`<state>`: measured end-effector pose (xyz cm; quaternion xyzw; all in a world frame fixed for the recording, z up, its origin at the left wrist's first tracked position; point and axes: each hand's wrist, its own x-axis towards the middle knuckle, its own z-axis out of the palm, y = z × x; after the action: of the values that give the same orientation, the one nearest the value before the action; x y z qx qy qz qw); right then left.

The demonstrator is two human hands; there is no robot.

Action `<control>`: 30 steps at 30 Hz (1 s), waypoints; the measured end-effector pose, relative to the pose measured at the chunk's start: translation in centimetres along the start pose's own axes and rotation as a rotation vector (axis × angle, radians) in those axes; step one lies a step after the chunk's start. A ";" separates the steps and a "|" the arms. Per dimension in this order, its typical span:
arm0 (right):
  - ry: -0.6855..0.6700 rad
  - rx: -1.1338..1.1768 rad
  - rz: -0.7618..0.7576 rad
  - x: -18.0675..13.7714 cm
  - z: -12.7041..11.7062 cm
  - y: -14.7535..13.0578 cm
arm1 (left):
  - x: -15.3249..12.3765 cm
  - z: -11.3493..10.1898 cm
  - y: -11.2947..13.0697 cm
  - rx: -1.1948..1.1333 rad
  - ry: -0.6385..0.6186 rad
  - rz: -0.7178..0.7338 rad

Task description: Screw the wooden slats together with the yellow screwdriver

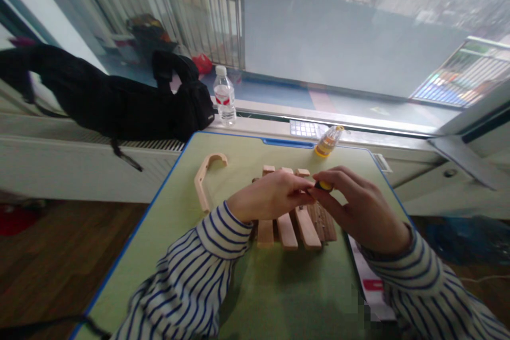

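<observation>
Over the middle of the table, my right hand (358, 202) grips a short black-and-yellow handle (323, 185), which looks like a small screwdriver. My left hand (274, 194) reaches in from the left, fingertips pinched together right against that handle. Whatever lies between those fingertips is too small or hidden to make out. Beneath both hands are several pale wooden slats (287, 231) lying across a darker brown wooden piece (324, 220). My hands and wrists hide part of this wooden assembly. A curved pale wooden piece (200, 186) lies apart on the left.
The green table (179, 255) has a blue edge. Near its far edge stands a clear container with a yellow base (327, 142). On the sill are a water bottle (225, 96) and a black bag (139, 106). A flat white-and-red item (370, 281) lies by my right forearm.
</observation>
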<state>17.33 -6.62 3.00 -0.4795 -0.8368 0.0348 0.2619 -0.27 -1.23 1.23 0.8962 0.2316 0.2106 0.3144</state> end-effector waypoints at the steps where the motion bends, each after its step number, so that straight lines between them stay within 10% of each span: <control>1: 0.011 -0.003 0.002 0.0 0.2 0.0 | 0.0 0.0 -0.1 -0.001 -0.005 0.003; 30: -0.110 -0.001 -0.079 1.2 -1.4 -0.6 | -0.1 0.1 -0.6 0.047 0.018 -0.066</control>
<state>17.02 -6.21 4.91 -0.4434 -0.8683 0.0503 0.2165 -0.45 -0.90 0.80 0.8932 0.2689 0.2028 0.2979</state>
